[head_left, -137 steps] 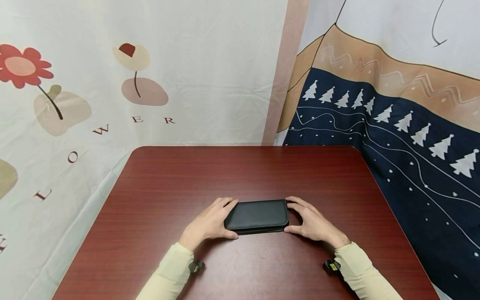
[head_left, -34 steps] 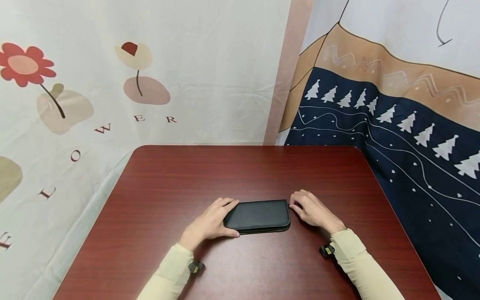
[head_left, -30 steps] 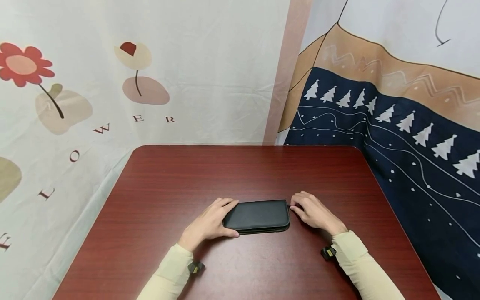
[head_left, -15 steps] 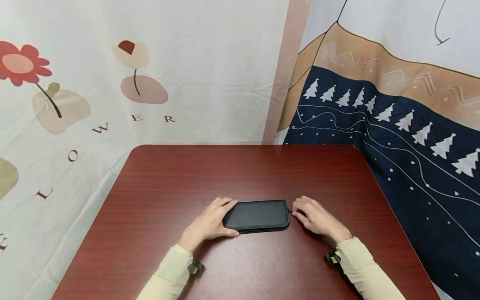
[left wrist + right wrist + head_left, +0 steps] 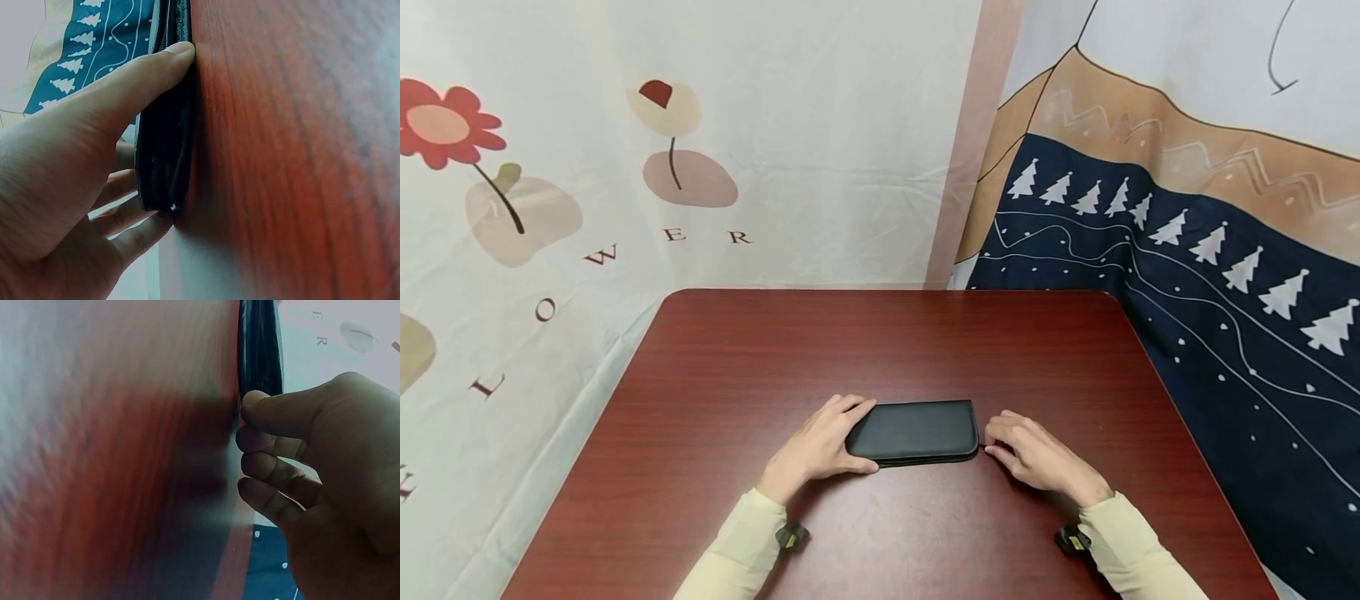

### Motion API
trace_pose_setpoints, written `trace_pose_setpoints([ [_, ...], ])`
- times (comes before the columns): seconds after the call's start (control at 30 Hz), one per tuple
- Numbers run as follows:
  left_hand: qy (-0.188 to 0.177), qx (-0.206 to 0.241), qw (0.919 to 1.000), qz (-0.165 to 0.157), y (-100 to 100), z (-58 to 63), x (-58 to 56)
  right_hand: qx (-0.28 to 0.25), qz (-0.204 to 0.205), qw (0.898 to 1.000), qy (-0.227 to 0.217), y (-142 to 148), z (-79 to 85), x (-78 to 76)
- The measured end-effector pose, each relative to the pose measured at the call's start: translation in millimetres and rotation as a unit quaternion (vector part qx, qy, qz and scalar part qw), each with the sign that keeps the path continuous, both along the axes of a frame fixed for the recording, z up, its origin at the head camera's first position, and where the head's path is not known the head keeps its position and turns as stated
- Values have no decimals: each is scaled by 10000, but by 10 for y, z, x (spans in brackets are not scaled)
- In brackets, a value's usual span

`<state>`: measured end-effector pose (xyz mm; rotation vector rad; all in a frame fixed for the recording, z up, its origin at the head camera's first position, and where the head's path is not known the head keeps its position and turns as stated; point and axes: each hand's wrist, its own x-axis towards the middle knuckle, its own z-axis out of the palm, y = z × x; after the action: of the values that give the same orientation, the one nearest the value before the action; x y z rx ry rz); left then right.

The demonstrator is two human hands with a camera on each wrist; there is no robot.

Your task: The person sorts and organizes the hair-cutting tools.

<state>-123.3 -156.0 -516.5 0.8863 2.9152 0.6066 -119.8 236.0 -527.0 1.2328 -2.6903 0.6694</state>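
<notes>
A black zip-around wallet (image 5: 917,429) lies flat on the table, long side facing me. My left hand (image 5: 820,442) grips its left end, thumb along the near edge and fingers over the far side. In the left wrist view that thumb crosses the wallet's edge (image 5: 165,144), where zipper teeth show. My right hand (image 5: 1033,454) is at the near right corner, thumb and index finger pinching the zipper pull (image 5: 982,447), a thin dark tab mostly hidden by the fingertips. In the right wrist view the pinching fingers (image 5: 256,409) sit right at the wallet's end (image 5: 261,350).
The reddish-brown wooden table (image 5: 760,342) has rounded far corners. Behind it hangs a pale curtain (image 5: 835,125) with flowers and letters, and at the right a navy and tan curtain (image 5: 1195,333) with white trees. Small dark wrist cameras (image 5: 1072,540) hang below both cuffs.
My right hand first left its spread hold on the wallet's right end and pinched the zipper pull at the far corner. It has since drawn the pull toward me along that end. My left hand stays put.
</notes>
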Motion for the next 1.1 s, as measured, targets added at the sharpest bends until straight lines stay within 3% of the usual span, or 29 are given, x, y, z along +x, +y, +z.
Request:
trace_pose_setpoints([
  [0.57,-10,1,10000,18,-8,3,2,100,160,9993,326,-224,29,221],
  [0.83,-64,28,10000,20,3,11,-3,231,-48,9964,812,-353,34,314],
  [1.1,-95,-28,9999,46,14,28,3,255,33,9934,1122,-471,17,327],
])
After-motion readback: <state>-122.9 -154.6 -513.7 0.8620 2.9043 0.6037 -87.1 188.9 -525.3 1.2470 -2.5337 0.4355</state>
